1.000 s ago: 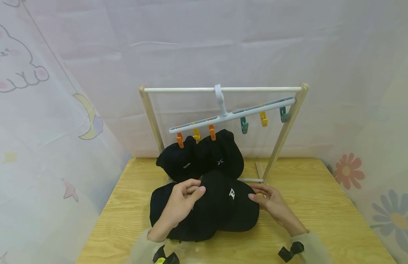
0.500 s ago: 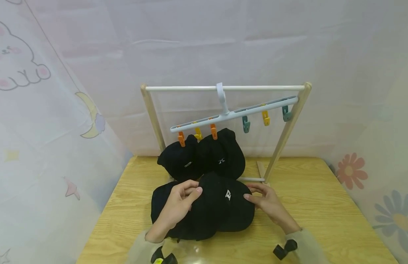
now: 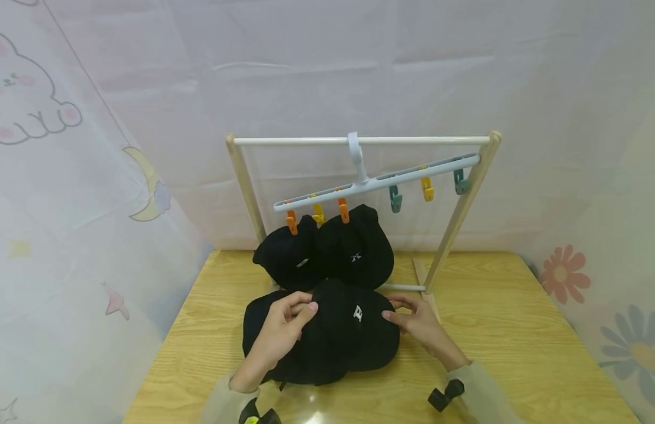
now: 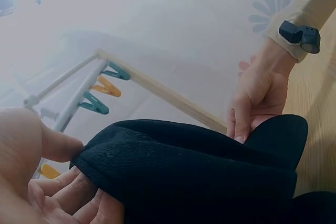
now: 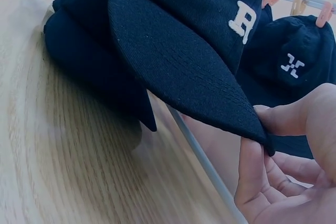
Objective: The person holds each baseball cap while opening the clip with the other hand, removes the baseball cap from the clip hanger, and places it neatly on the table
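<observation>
Fingers of left hand point(image 3: 278, 331) and right hand point(image 3: 421, 325) clamped on the lettered cap point(image 3: 353, 330), held over the tabletop point(image 3: 507, 330). Apparent step: securing the grip; next likely requires lifting toward vacant clips point(image 3: 395, 201).

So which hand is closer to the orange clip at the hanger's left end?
The left. The left hand is below and in front of the orange clip, gripping the R cap; the right hand, on that cap's brim, is farther off to the right.
</observation>
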`<control>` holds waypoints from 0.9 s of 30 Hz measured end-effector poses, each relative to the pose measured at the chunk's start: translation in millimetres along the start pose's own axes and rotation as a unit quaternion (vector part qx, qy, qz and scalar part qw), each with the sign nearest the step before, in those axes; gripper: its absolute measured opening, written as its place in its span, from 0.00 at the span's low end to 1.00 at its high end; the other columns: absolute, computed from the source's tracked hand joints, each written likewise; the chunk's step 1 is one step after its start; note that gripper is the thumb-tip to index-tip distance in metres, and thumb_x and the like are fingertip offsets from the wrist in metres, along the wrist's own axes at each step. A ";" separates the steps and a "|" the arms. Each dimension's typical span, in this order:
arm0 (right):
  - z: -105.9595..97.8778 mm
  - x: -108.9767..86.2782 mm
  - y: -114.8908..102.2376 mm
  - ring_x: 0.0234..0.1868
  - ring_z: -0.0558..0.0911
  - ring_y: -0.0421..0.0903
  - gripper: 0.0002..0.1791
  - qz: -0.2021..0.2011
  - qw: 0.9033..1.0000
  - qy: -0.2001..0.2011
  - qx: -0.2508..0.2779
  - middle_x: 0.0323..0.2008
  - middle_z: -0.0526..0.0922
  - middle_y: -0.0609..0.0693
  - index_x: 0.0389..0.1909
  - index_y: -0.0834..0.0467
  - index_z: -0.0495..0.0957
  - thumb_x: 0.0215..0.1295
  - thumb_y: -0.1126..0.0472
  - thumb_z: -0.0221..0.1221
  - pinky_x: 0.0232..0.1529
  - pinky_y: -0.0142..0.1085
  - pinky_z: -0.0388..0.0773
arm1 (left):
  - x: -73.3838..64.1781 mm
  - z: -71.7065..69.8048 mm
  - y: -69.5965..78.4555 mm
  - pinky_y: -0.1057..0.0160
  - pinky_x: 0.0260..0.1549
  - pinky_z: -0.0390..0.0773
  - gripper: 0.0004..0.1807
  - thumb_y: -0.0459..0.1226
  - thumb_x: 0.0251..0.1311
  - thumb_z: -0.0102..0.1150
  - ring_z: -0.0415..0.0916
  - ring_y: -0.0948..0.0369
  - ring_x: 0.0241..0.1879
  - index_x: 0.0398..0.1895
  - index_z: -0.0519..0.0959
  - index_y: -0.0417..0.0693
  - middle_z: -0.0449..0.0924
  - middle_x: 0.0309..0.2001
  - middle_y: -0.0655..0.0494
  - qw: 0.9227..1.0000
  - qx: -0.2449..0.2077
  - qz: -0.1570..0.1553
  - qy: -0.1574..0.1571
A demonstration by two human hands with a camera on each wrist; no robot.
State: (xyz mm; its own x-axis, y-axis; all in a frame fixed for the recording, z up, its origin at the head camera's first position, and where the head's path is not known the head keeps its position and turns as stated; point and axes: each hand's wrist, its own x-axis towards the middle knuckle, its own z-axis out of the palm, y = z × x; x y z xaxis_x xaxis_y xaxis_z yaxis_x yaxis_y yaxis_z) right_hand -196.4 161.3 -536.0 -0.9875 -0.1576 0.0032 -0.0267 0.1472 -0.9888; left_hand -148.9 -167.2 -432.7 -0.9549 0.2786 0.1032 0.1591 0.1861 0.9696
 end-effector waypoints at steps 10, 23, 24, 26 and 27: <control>11.2 5.2 7.6 0.27 0.86 0.40 0.26 -0.001 1.000 0.005 0.012 0.44 0.82 0.60 0.64 0.71 0.77 0.68 0.69 0.70 0.28 0.33 0.84 | -2.0 -4.0 -7.6 0.70 0.20 0.64 0.16 0.39 0.79 0.60 0.59 0.67 0.14 0.57 0.82 0.35 0.90 0.40 0.41 1.000 -0.008 -0.021 0.019; 22.0 16.4 12.1 0.29 0.84 0.40 0.25 0.016 0.999 0.021 -0.022 0.48 0.82 0.63 0.63 0.66 0.81 0.67 0.64 0.72 0.29 0.34 0.83 | 0.2 -6.8 -17.1 0.70 0.20 0.66 0.14 0.38 0.78 0.61 0.62 0.67 0.15 0.56 0.82 0.35 0.87 0.34 0.47 0.999 0.002 -0.035 0.039; 23.2 17.3 12.5 0.30 0.85 0.40 0.25 0.019 0.999 0.019 -0.021 0.49 0.82 0.63 0.63 0.66 0.81 0.67 0.65 0.72 0.29 0.34 0.83 | 0.2 -7.2 -17.9 0.70 0.20 0.66 0.14 0.37 0.78 0.61 0.62 0.67 0.15 0.56 0.82 0.35 0.86 0.33 0.47 0.999 0.002 -0.037 0.041; 25.4 19.3 13.8 0.33 0.86 0.41 0.26 0.022 0.999 0.019 -0.020 0.49 0.82 0.64 0.64 0.67 0.80 0.67 0.65 0.72 0.30 0.34 0.84 | 0.2 -8.2 -19.6 0.70 0.21 0.67 0.14 0.37 0.78 0.60 0.63 0.67 0.16 0.56 0.82 0.35 0.86 0.33 0.47 0.998 0.002 -0.040 0.043; 26.5 20.1 14.0 0.35 0.86 0.42 0.26 0.022 0.999 0.018 -0.018 0.50 0.82 0.64 0.64 0.67 0.80 0.67 0.65 0.72 0.30 0.34 0.85 | 0.1 -8.9 -20.3 0.70 0.21 0.68 0.14 0.37 0.78 0.60 0.63 0.66 0.16 0.56 0.82 0.35 0.86 0.33 0.47 0.998 0.001 -0.040 0.045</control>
State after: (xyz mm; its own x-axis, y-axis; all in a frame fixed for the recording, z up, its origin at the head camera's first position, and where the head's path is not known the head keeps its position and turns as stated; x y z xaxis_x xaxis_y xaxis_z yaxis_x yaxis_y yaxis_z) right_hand -212.5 134.3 -553.8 -0.9929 -0.1142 -0.0343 0.0121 0.1890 -0.9819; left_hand -154.4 -179.3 -450.4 -0.9831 0.1771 0.0453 0.0820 0.2060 0.9751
